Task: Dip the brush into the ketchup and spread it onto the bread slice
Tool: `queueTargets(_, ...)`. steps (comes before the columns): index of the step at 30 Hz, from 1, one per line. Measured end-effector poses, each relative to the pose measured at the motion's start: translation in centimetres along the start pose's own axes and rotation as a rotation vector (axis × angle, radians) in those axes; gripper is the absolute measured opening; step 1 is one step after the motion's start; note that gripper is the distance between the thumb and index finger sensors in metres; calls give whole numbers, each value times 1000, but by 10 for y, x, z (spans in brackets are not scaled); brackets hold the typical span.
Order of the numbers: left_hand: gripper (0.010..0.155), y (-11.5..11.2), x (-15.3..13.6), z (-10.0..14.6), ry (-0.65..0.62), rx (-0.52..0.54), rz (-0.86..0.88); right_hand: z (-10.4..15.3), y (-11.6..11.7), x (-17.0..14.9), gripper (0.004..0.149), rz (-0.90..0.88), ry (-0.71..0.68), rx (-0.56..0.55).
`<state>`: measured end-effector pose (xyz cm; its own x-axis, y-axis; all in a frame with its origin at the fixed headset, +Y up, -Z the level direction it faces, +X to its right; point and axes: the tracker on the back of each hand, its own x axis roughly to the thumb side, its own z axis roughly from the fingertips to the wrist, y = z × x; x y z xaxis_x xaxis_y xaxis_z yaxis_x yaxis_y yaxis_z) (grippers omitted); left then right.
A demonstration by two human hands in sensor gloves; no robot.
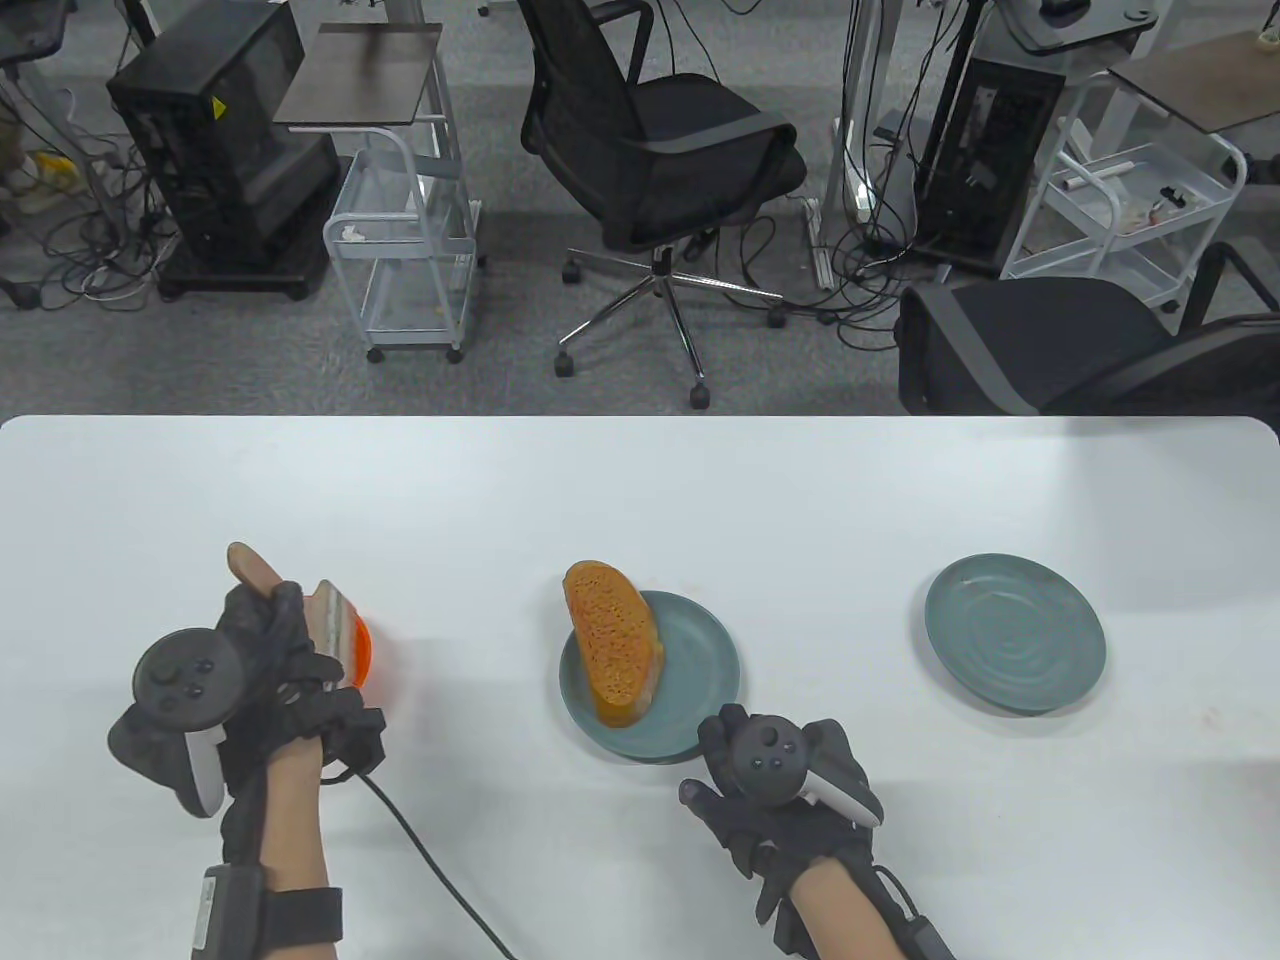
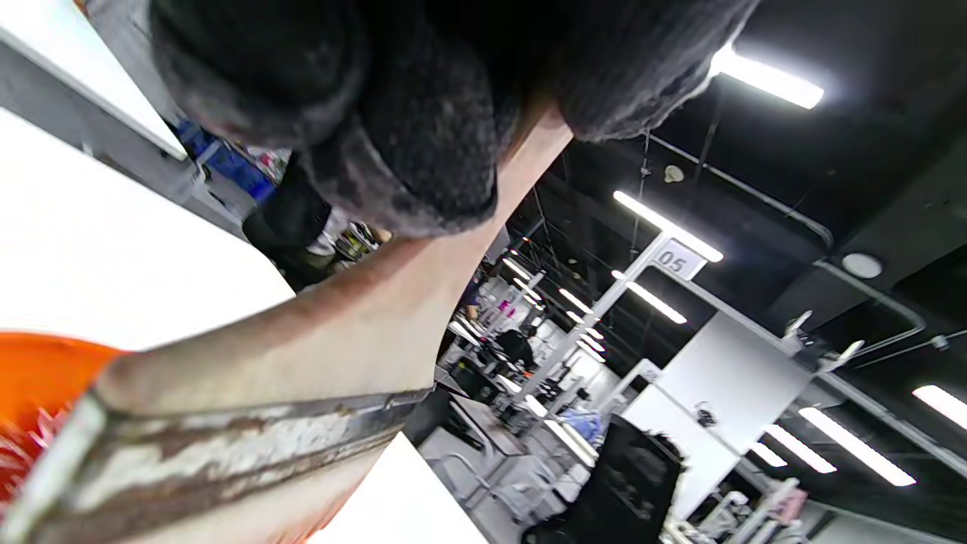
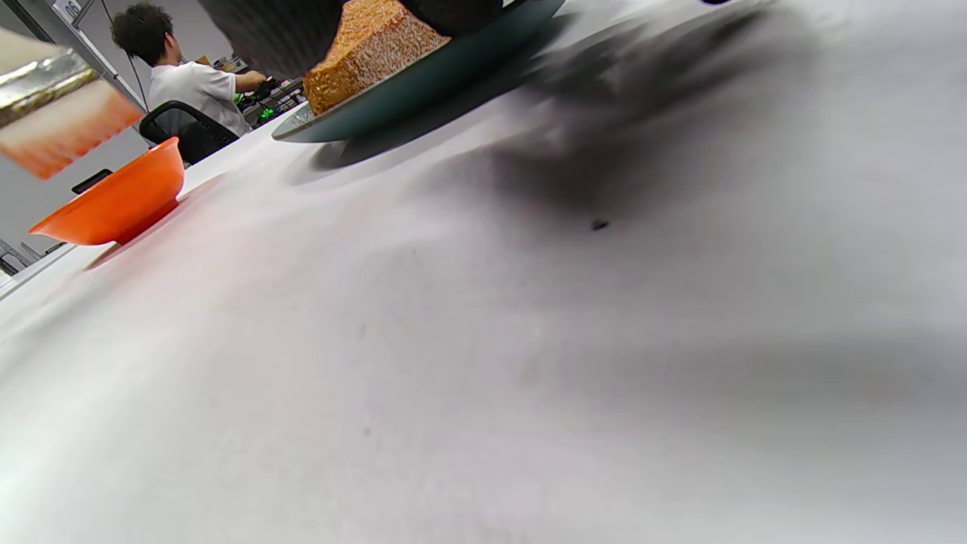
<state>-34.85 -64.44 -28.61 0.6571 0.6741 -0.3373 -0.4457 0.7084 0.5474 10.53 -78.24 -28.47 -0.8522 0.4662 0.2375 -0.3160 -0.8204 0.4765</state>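
Observation:
My left hand (image 1: pixel 290 640) grips a wooden-handled brush (image 1: pixel 330 615) over an orange bowl (image 1: pixel 362 650) at the table's left. In the right wrist view the reddish bristles (image 3: pixel 64 132) hang just above the bowl (image 3: pixel 113 204), clear of it. The left wrist view shows the handle (image 2: pixel 363 325), the metal ferrule (image 2: pixel 227 446) and the bowl (image 2: pixel 38 370). A bread slice (image 1: pixel 612 640), orange-red on top, leans on a teal plate (image 1: pixel 710 660) in the middle. My right hand (image 1: pixel 730 740) is at the plate's near rim, fingers over its edge.
A second teal plate (image 1: pixel 1015 632), with nothing on it, sits at the right. A glove cable (image 1: pixel 430 860) trails across the table between my arms. Office chairs, carts and computer towers stand beyond the table's far edge.

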Motion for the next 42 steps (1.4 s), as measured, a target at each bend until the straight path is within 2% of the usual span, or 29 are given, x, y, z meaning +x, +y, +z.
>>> queueTargets(4, 51, 0, -14, -9, 34, 0, -11, 0, 0, 0, 70, -3, -2, 0)
queueTargets(11, 51, -21, -27, -17, 43, -32, -37, 0, -1, -1, 70, -10, -2, 2)
queueTargets(19, 51, -33, -33, -24, 68, -55, -69, 0, -1, -1, 70, -9, -5, 3)
queueTargets(26, 51, -29, -26, -24, 36, -53, -91, 0, -1, -1, 70, -14, -6, 5)
queueTargets(31, 51, -12, 0, -16, -75, -23, -27, 0, -1, -1, 70, -17, -5, 6)
queueTargets(35, 51, -7, 36, 0, -280, -1, 85, 0, -1, -1, 70, -14, -4, 5)
queueTargets(38, 51, -16, 67, 18, -389, -17, 137, 0, -1, -1, 70, -9, -1, 5)
queueTargets(42, 51, -46, 94, 44, -411, -48, 227, 0, -1, -1, 70, -9, -1, 5)
